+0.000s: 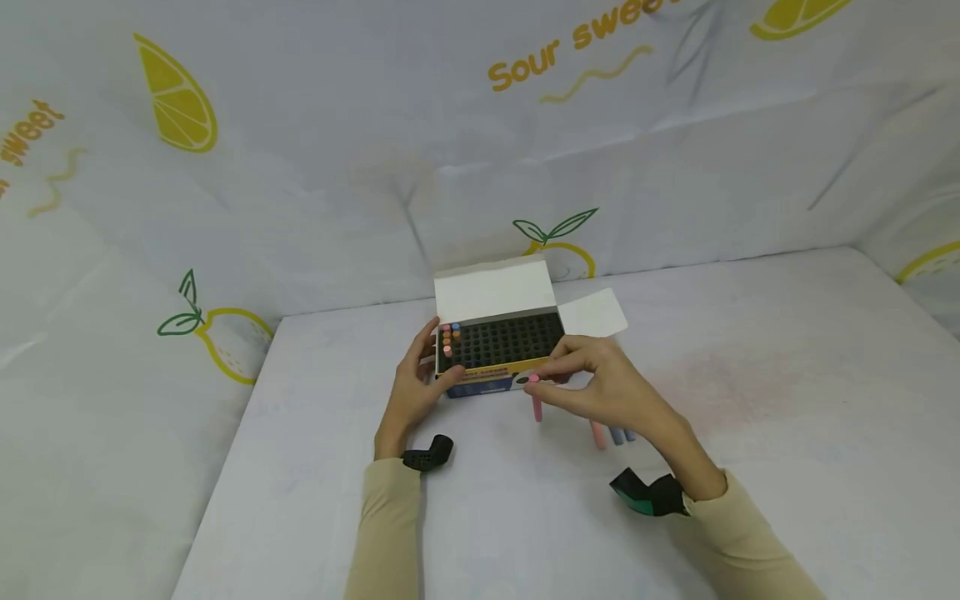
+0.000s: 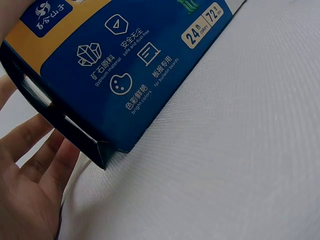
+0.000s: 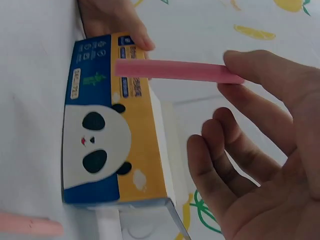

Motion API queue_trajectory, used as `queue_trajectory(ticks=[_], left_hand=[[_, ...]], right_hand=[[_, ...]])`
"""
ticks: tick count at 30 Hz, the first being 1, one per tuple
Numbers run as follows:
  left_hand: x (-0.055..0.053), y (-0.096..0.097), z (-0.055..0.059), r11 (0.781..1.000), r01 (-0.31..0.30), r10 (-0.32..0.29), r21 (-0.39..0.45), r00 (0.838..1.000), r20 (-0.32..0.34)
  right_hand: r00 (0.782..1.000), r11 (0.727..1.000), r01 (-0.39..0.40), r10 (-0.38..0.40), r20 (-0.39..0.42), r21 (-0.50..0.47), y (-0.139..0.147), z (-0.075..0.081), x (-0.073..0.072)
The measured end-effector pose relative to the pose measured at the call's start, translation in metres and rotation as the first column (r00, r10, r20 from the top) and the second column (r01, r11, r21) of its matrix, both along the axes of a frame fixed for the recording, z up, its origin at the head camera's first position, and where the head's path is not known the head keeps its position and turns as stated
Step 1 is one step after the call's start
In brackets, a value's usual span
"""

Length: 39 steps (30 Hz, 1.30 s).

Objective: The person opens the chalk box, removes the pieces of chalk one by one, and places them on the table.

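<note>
Head view showed the right hand (image 1: 609, 385), fingers pinching pink chalk (image 1: 537, 408) inside the table's far edge (image 1: 337, 322); slackening risked dropping it.

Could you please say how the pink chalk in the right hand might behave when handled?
The pink chalk is probably stiff, since it juts straight from the right hand, pinched near one end. Being slender, it may snap. Its rounded sides suggest it could roll.

Box (image 1: 487, 384) reachable from above (raised lid (image 1: 495, 292) blocks behind).
</note>
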<state>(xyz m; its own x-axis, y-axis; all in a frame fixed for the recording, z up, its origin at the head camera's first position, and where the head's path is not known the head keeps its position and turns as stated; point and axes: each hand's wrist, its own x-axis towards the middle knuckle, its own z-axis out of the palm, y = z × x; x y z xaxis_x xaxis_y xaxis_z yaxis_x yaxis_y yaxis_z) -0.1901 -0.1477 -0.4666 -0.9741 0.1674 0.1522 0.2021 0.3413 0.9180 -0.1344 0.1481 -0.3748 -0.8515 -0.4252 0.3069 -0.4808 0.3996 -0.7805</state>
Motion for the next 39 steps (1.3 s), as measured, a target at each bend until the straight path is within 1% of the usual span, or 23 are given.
queue_trajectory(ticks=[4,7,9,15,20,23,27,30,32,35,39], left_hand=[[-0.001,-0.003,-0.002,1.000,0.003,-0.004,-0.012,0.999,-0.041],[-0.002,-0.003,-0.004,1.000,0.006,-0.006,-0.010,0.999,-0.044],[-0.002,-0.003,-0.004,1.000,0.005,-0.005,-0.011,0.999,-0.044],[-0.002,-0.002,-0.004,1.000,0.005,-0.005,-0.011,1.000,-0.030],[-0.002,-0.001,-0.003,1.000,0.009,-0.009,-0.005,0.999,-0.033],[-0.002,-0.001,-0.002,1.000,0.013,-0.013,0.001,0.999,-0.032],[-0.002,-0.001,-0.001,1.000,0.009,-0.009,0.004,1.000,-0.013],[-0.002,-0.001,-0.001,1.000,0.003,-0.003,0.002,1.000,0.010],[-0.002,-0.001,-0.001,1.000,0.000,0.000,0.000,1.000,0.025],[0.000,0.001,0.003,1.000,-0.001,0.001,-0.002,0.999,0.043],[0.009,0.005,0.020,1.000,0.004,-0.005,0.012,0.999,0.048]], right_hand=[[0.999,0.998,-0.050,0.050,0.001,0.044,0.012,0.003,-0.004],[0.997,0.995,-0.071,0.070,0.005,0.064,0.024,0.005,-0.007],[0.997,0.994,-0.072,0.071,0.018,0.079,0.032,0.005,-0.008],[0.994,0.989,-0.097,0.090,0.069,0.111,0.054,0.008,-0.010],[0.986,0.978,-0.126,0.105,0.132,0.168,0.070,0.009,-0.013],[0.982,0.972,-0.123,0.089,0.169,0.202,0.080,0.011,-0.013],[0.966,0.966,-0.119,0.059,0.252,0.229,0.093,0.012,-0.014],[0.948,0.962,-0.131,0.050,0.315,0.241,0.098,0.011,-0.015],[0.940,0.958,-0.139,0.048,0.338,0.250,0.100,0.009,-0.015],[0.932,0.952,-0.143,0.038,0.361,0.270,0.101,0.006,-0.016],[0.925,0.943,-0.137,0.012,0.381,0.303,0.104,0.002,-0.018]])
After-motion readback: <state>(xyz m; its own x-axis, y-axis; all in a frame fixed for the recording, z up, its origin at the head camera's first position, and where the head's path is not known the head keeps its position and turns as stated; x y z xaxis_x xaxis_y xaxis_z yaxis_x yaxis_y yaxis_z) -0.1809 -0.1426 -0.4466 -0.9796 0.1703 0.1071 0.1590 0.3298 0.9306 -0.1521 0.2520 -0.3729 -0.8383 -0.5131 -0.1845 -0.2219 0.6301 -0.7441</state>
